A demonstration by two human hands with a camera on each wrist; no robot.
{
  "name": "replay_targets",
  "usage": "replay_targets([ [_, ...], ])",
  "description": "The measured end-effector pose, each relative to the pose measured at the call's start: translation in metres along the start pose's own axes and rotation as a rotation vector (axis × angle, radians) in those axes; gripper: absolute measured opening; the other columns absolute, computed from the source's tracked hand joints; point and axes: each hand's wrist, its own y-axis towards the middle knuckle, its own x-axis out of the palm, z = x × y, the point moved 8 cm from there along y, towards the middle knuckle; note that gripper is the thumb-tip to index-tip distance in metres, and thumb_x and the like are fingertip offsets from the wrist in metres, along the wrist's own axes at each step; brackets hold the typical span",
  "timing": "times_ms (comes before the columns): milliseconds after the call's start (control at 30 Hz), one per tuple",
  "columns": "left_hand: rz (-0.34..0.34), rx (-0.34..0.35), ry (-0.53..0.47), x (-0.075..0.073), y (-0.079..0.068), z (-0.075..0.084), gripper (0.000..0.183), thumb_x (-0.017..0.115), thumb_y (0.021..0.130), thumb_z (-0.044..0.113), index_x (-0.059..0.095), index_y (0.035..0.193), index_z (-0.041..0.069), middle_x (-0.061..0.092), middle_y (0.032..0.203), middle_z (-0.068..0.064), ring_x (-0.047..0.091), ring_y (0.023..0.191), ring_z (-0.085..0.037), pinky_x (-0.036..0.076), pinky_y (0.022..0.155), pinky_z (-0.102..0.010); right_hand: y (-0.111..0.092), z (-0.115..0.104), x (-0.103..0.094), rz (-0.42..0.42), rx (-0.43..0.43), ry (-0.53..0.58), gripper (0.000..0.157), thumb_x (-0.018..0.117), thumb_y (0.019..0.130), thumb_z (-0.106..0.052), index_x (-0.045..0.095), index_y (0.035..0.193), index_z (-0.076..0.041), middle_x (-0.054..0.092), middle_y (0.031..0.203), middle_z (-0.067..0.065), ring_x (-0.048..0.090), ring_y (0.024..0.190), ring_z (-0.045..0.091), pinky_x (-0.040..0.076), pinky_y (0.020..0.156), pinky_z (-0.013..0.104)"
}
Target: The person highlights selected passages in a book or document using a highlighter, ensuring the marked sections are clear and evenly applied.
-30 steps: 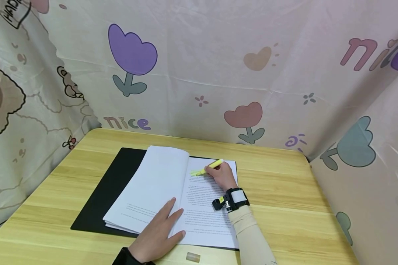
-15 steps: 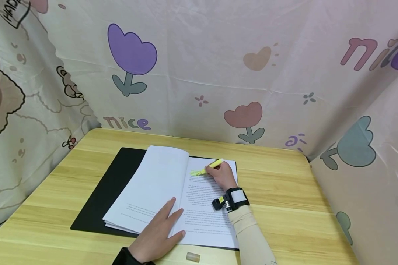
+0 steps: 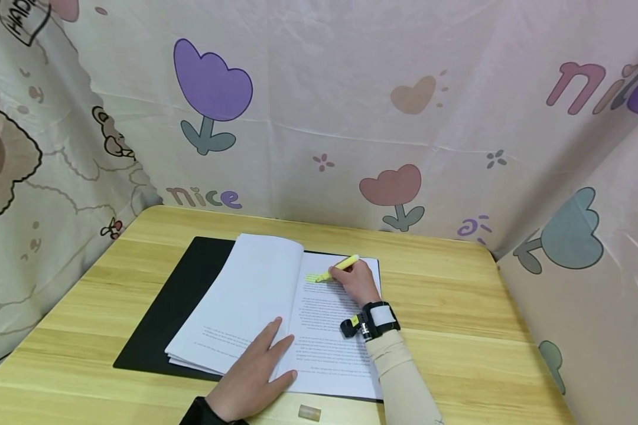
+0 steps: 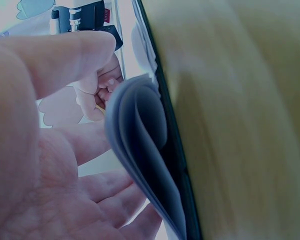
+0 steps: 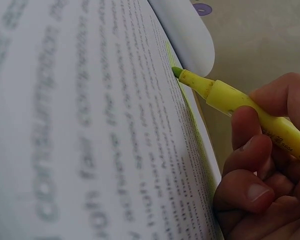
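Note:
My right hand pinches a yellow highlighter between thumb and fingers. Its green-tinted tip meets the printed right-hand page, beside a yellow highlighted patch near the top of the text. Spread and fairly straight, the fingers of my left hand rest over the fold at the near edge of the open stack of sheets. The turned left-hand pages curve up at the fold, and in the left wrist view the curled sheets stand beside that hand's fingers.
A black folder lies under the pages on the wooden table. A small brownish-grey block sits near the front, right of my left hand. A patterned curtain hangs behind and at both sides.
The highlighter tip has shifted very slightly to the right along the text. My left hand and the pages stay where they were.

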Motion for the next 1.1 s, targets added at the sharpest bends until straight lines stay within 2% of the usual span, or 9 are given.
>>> replay_targets([
  [1100,0.005,-0.002,0.001,-0.0004,-0.0003,0.0005,0.066,0.075,0.093,0.039,0.058,0.145,0.002,0.029,0.167,-0.019,0.031,0.151,-0.041,0.034,0.116,-0.063,-0.0008,-0.0005,-0.0036,0.019,0.003,-0.006,0.022,0.076,0.091,-0.027,0.071,0.092,-0.006,0.068,0.087,0.006,0.058,0.077,0.020,0.046,0.067,0.030],
])
